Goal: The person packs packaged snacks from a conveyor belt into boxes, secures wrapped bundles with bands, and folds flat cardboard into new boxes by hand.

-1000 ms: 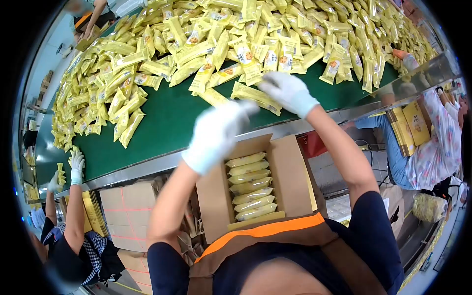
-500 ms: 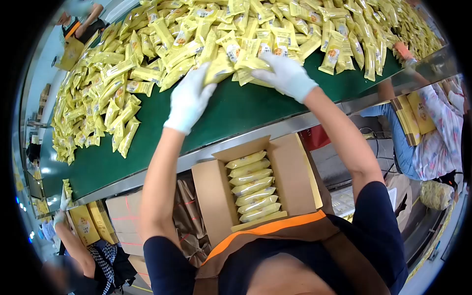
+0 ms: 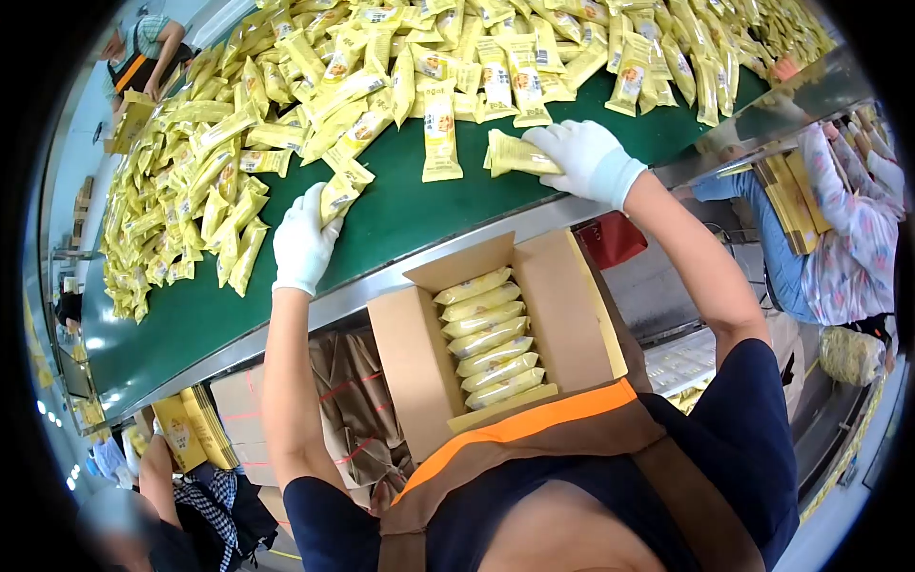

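Observation:
My white-gloved left hand (image 3: 303,246) is closed on the end of a yellow snack packet (image 3: 341,194) at the near edge of the heap. My right hand (image 3: 593,164), gloved too, grips another yellow packet (image 3: 510,154) by its right end, over the green conveyor belt (image 3: 419,214). Between the hands a single printed packet (image 3: 439,133) lies lengthwise on the belt. Below, against my apron, an open cardboard box (image 3: 412,357) holds a row of several packets (image 3: 491,336) lying side by side.
A large heap of packets (image 3: 219,143) covers the belt's far side. The metal belt rail (image 3: 381,281) runs between belt and box. Folded brown cartons (image 3: 353,410) stand left of the box. Co-workers stand at the right (image 3: 843,229), lower left and upper left.
My hands have moved apart: the left went left and down, the right slightly right and down. The packets bunched between them are now spread, one in each hand.

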Demonstrator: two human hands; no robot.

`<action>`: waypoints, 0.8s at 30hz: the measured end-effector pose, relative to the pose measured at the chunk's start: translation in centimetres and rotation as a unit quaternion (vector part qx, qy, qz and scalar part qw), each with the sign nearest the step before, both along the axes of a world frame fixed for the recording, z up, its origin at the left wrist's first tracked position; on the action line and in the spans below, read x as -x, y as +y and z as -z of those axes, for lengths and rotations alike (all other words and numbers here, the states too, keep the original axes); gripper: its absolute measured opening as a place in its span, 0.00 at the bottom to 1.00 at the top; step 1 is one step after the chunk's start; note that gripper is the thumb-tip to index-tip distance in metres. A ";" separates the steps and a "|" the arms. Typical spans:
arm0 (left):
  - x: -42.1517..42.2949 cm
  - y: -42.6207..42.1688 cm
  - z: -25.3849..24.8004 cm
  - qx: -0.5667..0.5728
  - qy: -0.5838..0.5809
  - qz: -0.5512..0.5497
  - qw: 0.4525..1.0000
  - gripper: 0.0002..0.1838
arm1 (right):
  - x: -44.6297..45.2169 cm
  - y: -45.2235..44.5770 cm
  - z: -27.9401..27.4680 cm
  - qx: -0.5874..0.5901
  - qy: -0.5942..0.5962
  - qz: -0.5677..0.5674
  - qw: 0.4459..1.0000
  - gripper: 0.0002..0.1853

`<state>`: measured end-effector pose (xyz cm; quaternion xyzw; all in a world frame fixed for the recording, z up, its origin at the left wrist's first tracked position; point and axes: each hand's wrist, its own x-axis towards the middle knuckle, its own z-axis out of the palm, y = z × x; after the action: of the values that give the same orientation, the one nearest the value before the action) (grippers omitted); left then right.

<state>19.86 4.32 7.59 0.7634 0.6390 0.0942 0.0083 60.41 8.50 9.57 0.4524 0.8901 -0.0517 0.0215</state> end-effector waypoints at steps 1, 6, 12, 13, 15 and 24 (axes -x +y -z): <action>-0.3 -0.3 -0.1 0.007 -0.002 -0.009 1.000 0.29 | -0.2 0.2 0.3 0.021 0.029 0.036 0.999 0.25; 1.5 0.5 1.0 0.079 -0.114 0.006 0.990 0.33 | 1.2 -0.3 3.2 -0.050 0.154 0.147 0.976 0.27; -1.3 -1.4 -1.1 0.025 0.026 0.067 0.997 0.32 | 1.4 -4.4 -0.1 -0.105 0.041 -0.027 0.993 0.34; -1.8 -1.8 -0.9 0.011 0.029 0.060 0.998 0.33 | 1.0 -4.4 0.0 -0.123 0.063 -0.022 0.990 0.36; -1.9 -2.6 0.0 -0.033 0.031 0.068 0.997 0.33 | 0.6 -4.0 0.6 -0.105 0.077 0.028 0.991 0.34; -2.1 -2.7 0.3 -0.059 0.025 0.088 0.994 0.40 | 15.0 1.5 2.0 0.281 0.671 0.328 0.603 0.38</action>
<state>21.93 1.58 7.26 0.8178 0.5627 0.1120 -0.0447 45.45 10.01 7.60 0.5243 0.3880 -0.5915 -0.4740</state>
